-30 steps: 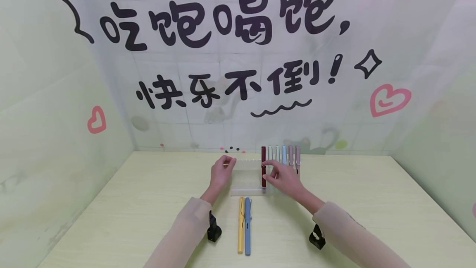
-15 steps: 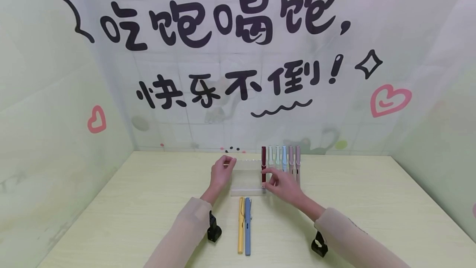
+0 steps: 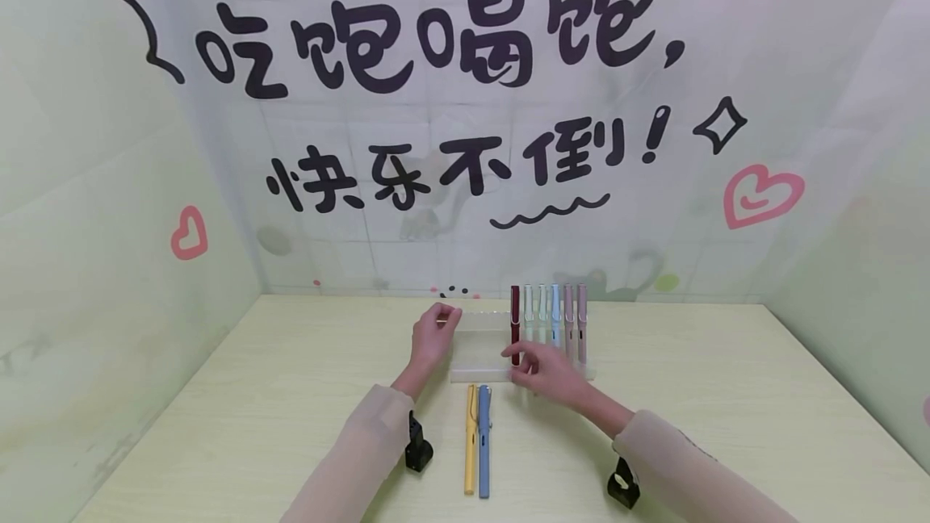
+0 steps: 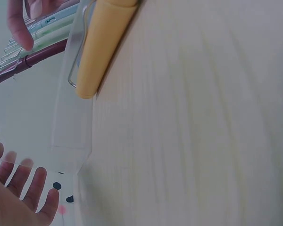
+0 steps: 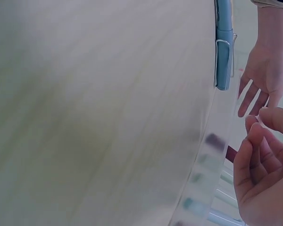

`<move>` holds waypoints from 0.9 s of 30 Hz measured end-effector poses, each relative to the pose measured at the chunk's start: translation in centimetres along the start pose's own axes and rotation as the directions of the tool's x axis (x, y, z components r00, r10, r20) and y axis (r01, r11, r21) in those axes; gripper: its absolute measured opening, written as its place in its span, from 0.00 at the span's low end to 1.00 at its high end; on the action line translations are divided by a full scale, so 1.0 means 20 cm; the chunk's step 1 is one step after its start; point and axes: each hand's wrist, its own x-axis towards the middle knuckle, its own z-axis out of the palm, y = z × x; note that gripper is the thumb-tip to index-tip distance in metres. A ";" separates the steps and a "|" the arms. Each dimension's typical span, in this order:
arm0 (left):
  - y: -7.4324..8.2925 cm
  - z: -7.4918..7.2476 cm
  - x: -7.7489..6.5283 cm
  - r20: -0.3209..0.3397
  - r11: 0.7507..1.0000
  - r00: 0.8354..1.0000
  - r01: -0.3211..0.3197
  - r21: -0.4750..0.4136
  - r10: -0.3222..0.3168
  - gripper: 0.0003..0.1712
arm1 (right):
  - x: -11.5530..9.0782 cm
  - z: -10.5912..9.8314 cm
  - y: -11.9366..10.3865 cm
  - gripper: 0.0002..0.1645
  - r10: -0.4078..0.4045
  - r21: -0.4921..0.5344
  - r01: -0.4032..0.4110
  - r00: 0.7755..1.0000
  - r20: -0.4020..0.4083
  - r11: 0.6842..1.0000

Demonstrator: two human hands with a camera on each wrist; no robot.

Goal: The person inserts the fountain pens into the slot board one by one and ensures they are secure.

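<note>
A clear pen rack stands toward the back of the table. My left hand holds its left end; in the left wrist view the fingers show behind the clear panel. A maroon pen stands upright in the rack. My right hand is beside that pen's lower end, fingers loosely bent, index finger overlapping it. In the right wrist view nothing shows between thumb and fingertips. To the right of the maroon pen, pale green, light blue and mauve pens stand in a row.
In front of the rack, a yellow pen and a blue pen lie side by side on the wooden table. A printed backdrop rises behind the table. Black camera mounts sit at both wrists.
My right hand has slid down along the maroon pen to its lower end and no longer grips it. The pen stays upright in the rack. My left hand has not moved.
</note>
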 end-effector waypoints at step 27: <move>-0.01 0.00 0.00 0.004 1.000 1.000 0.012 0.005 -0.012 0.13 | 0.01 0.16 -0.05 0.15 0.187 0.020 -0.193 0.971 0.151 0.981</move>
